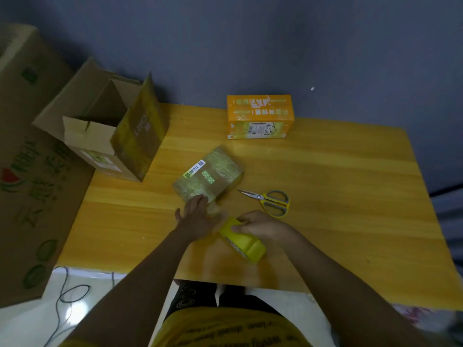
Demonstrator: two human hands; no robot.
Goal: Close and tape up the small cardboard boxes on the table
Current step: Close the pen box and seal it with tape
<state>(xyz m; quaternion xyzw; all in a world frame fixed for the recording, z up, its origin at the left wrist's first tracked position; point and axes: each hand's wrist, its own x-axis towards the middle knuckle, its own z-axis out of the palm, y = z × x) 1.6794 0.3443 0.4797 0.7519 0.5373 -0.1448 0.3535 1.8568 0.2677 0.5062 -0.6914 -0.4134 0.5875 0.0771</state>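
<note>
A small brown cardboard box (209, 174), covered in clear tape, lies closed in the middle of the wooden table (325, 196). My left hand (198, 214) lies flat with straight fingers, its fingertips touching the box's near edge. A strip of clear tape runs from there to the yellow tape roll (244, 240), which my right hand (260, 225) grips just above the table. An orange box (259, 116) stands closed at the table's far edge. An open cardboard box (100, 126) with raised flaps sits at the far left corner.
Yellow-handled scissors (271, 201) lie on the table right of the small box. Large printed cartons (30, 171) stand left of the table. A cable (65, 301) lies on the floor at the near left. A blue wall rises behind the table.
</note>
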